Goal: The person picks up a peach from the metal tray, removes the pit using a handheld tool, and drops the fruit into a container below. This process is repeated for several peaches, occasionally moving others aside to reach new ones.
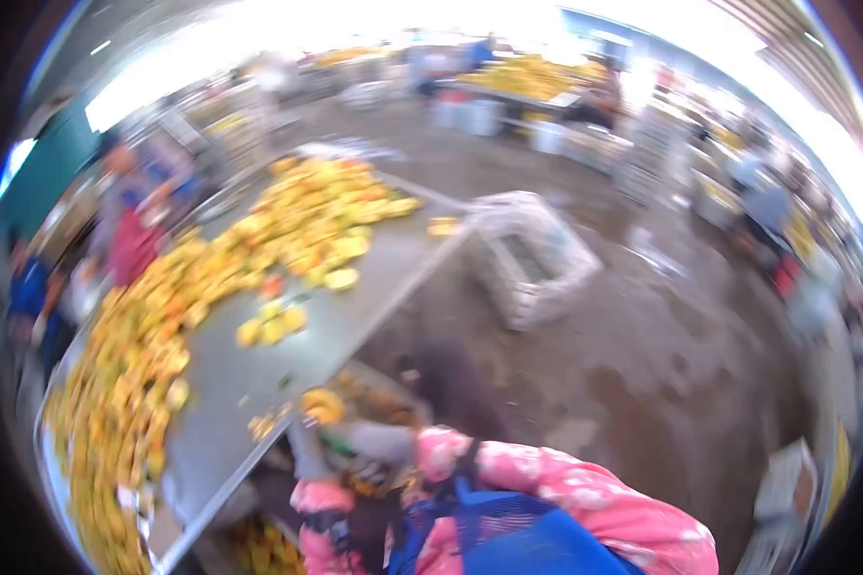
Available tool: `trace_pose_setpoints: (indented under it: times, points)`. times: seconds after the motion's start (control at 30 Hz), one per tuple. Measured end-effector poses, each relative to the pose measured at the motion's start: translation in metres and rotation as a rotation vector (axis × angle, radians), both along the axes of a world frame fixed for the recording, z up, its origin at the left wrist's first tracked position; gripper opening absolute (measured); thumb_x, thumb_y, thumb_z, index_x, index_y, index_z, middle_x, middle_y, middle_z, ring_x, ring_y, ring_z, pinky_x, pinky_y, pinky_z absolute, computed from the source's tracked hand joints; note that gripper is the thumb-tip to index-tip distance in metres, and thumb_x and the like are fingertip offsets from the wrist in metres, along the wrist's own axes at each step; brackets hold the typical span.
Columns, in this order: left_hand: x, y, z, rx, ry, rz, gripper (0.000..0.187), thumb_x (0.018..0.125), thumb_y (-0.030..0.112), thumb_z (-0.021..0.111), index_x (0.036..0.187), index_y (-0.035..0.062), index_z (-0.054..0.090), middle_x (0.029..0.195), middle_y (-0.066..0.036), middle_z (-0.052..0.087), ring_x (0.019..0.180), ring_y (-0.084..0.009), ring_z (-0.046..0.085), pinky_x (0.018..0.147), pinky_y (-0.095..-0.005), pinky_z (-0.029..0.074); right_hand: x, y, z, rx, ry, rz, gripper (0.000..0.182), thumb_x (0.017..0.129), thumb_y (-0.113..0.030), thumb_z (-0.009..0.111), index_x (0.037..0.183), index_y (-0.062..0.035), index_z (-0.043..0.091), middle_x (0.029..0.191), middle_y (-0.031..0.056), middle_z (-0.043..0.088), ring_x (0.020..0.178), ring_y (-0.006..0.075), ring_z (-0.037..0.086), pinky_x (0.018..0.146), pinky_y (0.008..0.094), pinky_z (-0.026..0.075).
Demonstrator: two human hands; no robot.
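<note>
My left hand (309, 448), in a grey glove, is at the near edge of a metal table (331, 321). It is closed on a round yellow piece of produce (322, 405), which looks like a pepper, though blur hides its exact kind. My right hand (384, 441), gloved in grey too, is close beside it with the fingers curled. A small green thing (336, 443) shows between the hands; I cannot make out what it is. Small yellow scraps (267, 422) lie on the table edge near my left hand. A few yellow pieces (272, 324) sit farther in.
A long heap of yellow and orange produce (144, 335) covers the table's far side. A pale crate (532, 254) stands on the wet floor to the right. More yellow produce (268, 551) is below the table edge. A person in red (134, 244) works across the table.
</note>
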State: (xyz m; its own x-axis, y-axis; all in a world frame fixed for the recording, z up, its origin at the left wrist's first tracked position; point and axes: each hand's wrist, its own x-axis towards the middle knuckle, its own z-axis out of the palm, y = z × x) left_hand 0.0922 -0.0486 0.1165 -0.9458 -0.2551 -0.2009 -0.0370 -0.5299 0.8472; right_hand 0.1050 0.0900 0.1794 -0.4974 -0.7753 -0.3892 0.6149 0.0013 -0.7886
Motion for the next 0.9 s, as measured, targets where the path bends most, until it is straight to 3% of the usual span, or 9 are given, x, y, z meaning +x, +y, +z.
trace_pose_setpoints:
  times: [0.07, 0.13, 0.17, 0.23, 0.3, 0.43, 0.53, 0.6, 0.9]
  points:
    - [-0.015, -0.005, -0.053, 0.057, -0.089, 0.165, 0.025, 0.098, 0.031, 0.049, 0.102, 0.0068, 0.056, 0.084, -0.002, 0.051, 0.081, -0.0123, 0.052, 0.071, -0.027, 0.048, -0.008, 0.014, 0.009, 0.294, 0.304, -0.034, 0.06, 0.091, -0.063, 0.046, 0.075, -0.0071, 0.06, 0.055, 0.002, 0.052, 0.04, 0.0131, 0.047, 0.039, 0.0311, 0.04]
    - [0.0, 0.02, 0.048, 0.133, -0.031, 0.081, 0.039, 0.099, 0.04, 0.046, 0.103, 0.0035, 0.059, 0.092, -0.009, 0.062, 0.077, -0.0174, 0.06, 0.071, -0.0279, 0.052, -0.021, 0.017, -0.045, 0.308, 0.66, -0.125, 0.057, 0.092, -0.054, 0.051, 0.087, 0.0, 0.066, 0.064, 0.0054, 0.06, 0.056, 0.0152, 0.057, 0.06, 0.0357, 0.051]
    - [-0.01, 0.009, 0.01, -0.627, 0.094, 0.385, 0.029, 0.099, 0.03, 0.05, 0.095, 0.0032, 0.059, 0.092, -0.006, 0.061, 0.082, -0.0144, 0.058, 0.073, -0.0261, 0.048, -0.026, 0.024, -0.058, 0.351, 0.682, -0.139, 0.054, 0.092, -0.052, 0.051, 0.09, -0.0007, 0.067, 0.069, 0.0071, 0.063, 0.063, 0.0176, 0.061, 0.066, 0.0369, 0.051]
    - [-0.016, -0.025, 0.02, -0.546, 0.107, 0.519, 0.028, 0.098, 0.028, 0.051, 0.093, 0.002, 0.059, 0.09, -0.005, 0.06, 0.083, -0.0137, 0.055, 0.074, -0.0271, 0.046, -0.059, 0.02, -0.065, 0.383, 0.758, -0.126, 0.051, 0.092, -0.049, 0.051, 0.093, -0.0013, 0.069, 0.074, 0.0087, 0.066, 0.071, 0.0199, 0.064, 0.072, 0.038, 0.05]
    - [0.015, -0.045, 0.037, -0.665, 0.126, 0.733, 0.025, 0.096, 0.024, 0.053, 0.096, 0.0009, 0.062, 0.089, -0.004, 0.06, 0.085, -0.0135, 0.054, 0.077, -0.0278, 0.045, -0.068, 0.013, -0.073, 1.119, 1.079, 0.301, 0.047, 0.093, -0.048, 0.047, 0.094, -0.0063, 0.069, 0.085, 0.014, 0.069, 0.083, 0.0287, 0.067, 0.076, 0.041, 0.05]
    - [0.102, -0.11, 0.043, -0.474, -0.051, 0.921, 0.022, 0.093, 0.02, 0.057, 0.099, -0.0005, 0.064, 0.086, -0.005, 0.06, 0.072, -0.0137, 0.054, 0.067, -0.0285, 0.049, -0.076, -0.004, -0.09, 0.971, 1.239, 0.054, 0.053, 0.091, -0.055, 0.044, 0.08, -0.0074, 0.065, 0.081, 0.0169, 0.069, 0.079, 0.0371, 0.066, 0.071, 0.0469, 0.05]
    - [0.188, -0.168, -0.01, -1.581, -0.621, 1.012, 0.026, 0.086, 0.02, 0.063, 0.101, -0.0018, 0.062, 0.097, -0.019, 0.062, 0.097, -0.0363, 0.058, 0.088, -0.0429, 0.046, -0.081, -0.008, -0.097, 0.787, 1.261, 0.056, 0.054, 0.091, -0.055, 0.043, 0.081, -0.0061, 0.065, 0.082, 0.0176, 0.069, 0.08, 0.0386, 0.065, 0.074, 0.0494, 0.05]
    - [0.202, -0.163, -0.002, -1.671, -0.737, 1.257, 0.023, 0.084, 0.015, 0.064, 0.099, -0.003, 0.062, 0.096, -0.019, 0.061, 0.094, -0.0359, 0.058, 0.085, -0.0425, 0.047, -0.089, -0.014, -0.111, 0.757, 1.206, 0.079, 0.054, 0.091, -0.054, 0.045, 0.086, -0.0055, 0.067, 0.084, 0.0194, 0.068, 0.082, 0.039, 0.065, 0.077, 0.0504, 0.049]
    - [0.056, -0.034, 0.046, -1.393, 0.018, 0.313, 0.024, 0.081, 0.014, 0.065, 0.104, 0.0093, 0.066, 0.099, -0.012, 0.067, 0.098, -0.0326, 0.062, 0.087, -0.0405, 0.049, -0.094, -0.027, -0.099, 0.654, 1.202, 0.225, 0.044, 0.094, -0.043, 0.049, 0.089, -0.0026, 0.067, 0.08, 0.0223, 0.066, 0.079, 0.037, 0.065, 0.07, 0.0454, 0.049]
